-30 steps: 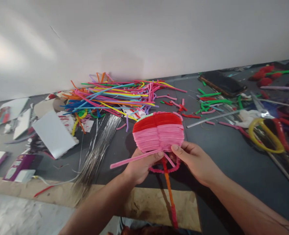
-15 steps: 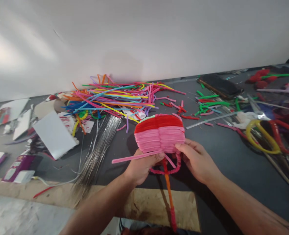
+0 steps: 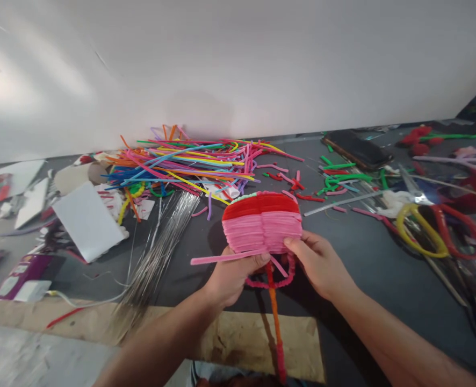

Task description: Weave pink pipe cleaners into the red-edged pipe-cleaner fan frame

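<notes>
Between both hands is a pink and red pipe-cleaner craft piece (image 3: pixel 246 228), built of stacked rows with a pale green edge at its top left. My left hand (image 3: pixel 233 274) is closed on its lower left, the thumb pressing a loose pink pipe cleaner (image 3: pixel 214 259) that sticks out to the left. My right hand (image 3: pixel 318 263) pinches the lower right edge with the thumb on the front; its other fingers are partly hidden behind. Below the piece hang a twisted pink loop (image 3: pixel 290 274) and an orange and pink wrapped strand (image 3: pixel 275 317).
A heap of colourful pipe cleaners (image 3: pixel 189 161) lies by the wall. Left are a bundle of thin wires (image 3: pixel 161 258) and a white card (image 3: pixel 88 220). Green offcuts (image 3: pixel 338 174), a dark phone (image 3: pixel 359 148) and scissors with yellow and red handles (image 3: pixel 423 231) lie right.
The view has shifted slightly, so the items on the right appear further left. Both hands keep their hold, and the craft piece looks almost unchanged.
</notes>
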The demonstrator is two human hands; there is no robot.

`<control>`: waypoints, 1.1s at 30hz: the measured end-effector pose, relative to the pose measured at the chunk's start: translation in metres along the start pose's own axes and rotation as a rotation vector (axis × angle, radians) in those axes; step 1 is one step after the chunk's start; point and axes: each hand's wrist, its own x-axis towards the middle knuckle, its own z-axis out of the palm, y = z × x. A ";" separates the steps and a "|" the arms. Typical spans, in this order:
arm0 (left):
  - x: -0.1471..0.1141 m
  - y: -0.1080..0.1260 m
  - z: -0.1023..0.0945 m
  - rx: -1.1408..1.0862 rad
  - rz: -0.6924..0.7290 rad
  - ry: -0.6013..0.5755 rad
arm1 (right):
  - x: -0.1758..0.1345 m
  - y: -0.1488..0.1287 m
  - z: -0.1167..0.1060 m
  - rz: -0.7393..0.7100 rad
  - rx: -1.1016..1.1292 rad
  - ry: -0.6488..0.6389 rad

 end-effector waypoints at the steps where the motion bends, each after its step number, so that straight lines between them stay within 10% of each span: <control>1: 0.000 0.000 -0.001 0.001 -0.016 -0.001 | 0.000 -0.001 0.000 0.016 0.059 -0.017; 15: 0.001 -0.002 -0.003 -0.015 0.027 -0.129 | 0.002 0.003 0.003 0.177 0.314 -0.045; 33: 0.002 -0.003 -0.003 -0.073 0.017 -0.066 | 0.005 0.016 -0.004 0.059 0.083 -0.013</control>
